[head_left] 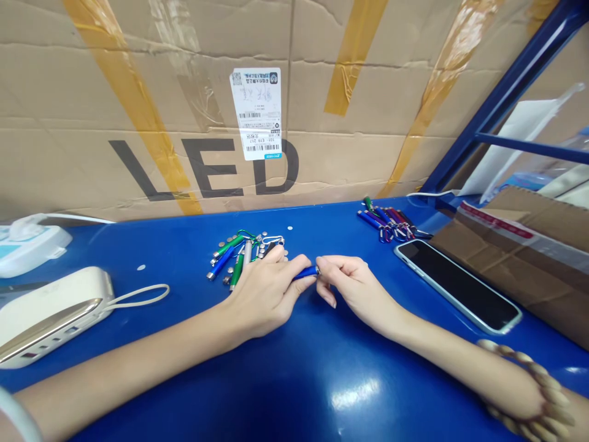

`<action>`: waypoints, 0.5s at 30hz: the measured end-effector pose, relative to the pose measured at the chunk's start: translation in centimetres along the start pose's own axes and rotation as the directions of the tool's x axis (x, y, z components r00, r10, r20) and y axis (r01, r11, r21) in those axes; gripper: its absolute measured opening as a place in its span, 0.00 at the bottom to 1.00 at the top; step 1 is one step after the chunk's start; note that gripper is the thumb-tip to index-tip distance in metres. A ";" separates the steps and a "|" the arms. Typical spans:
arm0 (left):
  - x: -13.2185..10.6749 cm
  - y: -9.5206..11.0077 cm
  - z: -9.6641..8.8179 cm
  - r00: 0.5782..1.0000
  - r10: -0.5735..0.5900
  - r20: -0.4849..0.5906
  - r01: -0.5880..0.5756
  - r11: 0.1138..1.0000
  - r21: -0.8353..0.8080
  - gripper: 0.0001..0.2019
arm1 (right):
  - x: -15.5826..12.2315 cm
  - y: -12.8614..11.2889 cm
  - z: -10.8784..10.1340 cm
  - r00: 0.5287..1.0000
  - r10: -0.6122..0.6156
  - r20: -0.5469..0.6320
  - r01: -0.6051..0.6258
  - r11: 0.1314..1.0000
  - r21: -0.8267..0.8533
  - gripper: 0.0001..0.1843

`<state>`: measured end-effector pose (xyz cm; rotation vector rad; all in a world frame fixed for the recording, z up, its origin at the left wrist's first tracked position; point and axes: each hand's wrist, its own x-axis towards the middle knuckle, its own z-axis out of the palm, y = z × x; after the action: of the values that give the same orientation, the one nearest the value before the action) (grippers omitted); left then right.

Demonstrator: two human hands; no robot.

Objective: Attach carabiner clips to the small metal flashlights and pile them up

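Note:
My left hand is closed around a small blue keychain flashlight, holding it level above the blue table. My right hand pinches the flashlight's right end with thumb and forefinger. Just behind my left hand lies a pile of green, blue and silver keychain flashlights mixed with small round button cells. A second pile of blue, red and green flashlights lies at the back right.
A black smartphone lies face up right of my hands. A brown cardboard box stands at the right. A white power bank with a loop cord and a white packet lie at left. An "LED" carton wall closes the back.

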<state>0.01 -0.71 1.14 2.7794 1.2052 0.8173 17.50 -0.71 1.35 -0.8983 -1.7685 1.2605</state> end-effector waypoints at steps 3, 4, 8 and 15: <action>0.3 -0.5 -0.5 0.980 -0.196 -0.023 0.189 0.965 -0.179 0.15 | 0.4 0.6 -0.9 0.995 -0.017 -0.099 0.014 0.999 -0.031 0.25; 0.4 -0.7 -0.7 0.964 -0.263 -0.028 0.250 0.942 -0.223 0.15 | 0.6 0.8 -1.2 0.990 -0.022 -0.143 0.016 0.999 -0.043 0.26; 0.9 -1.1 -1.6 0.928 -0.367 -0.068 0.339 0.905 -0.256 0.15 | 1.0 1.6 -1.9 0.988 0.019 -0.153 -0.029 0.998 -0.062 0.26; 1.5 -2.3 -2.2 0.999 -0.033 0.032 0.034 0.999 -0.028 0.10 | 0.8 1.6 -1.5 0.996 -0.005 -0.084 -0.007 0.989 -0.145 0.24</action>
<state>-1.75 1.47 3.29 2.7315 1.2221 0.7787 18.66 1.04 0.30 -1.0192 -1.8107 1.0892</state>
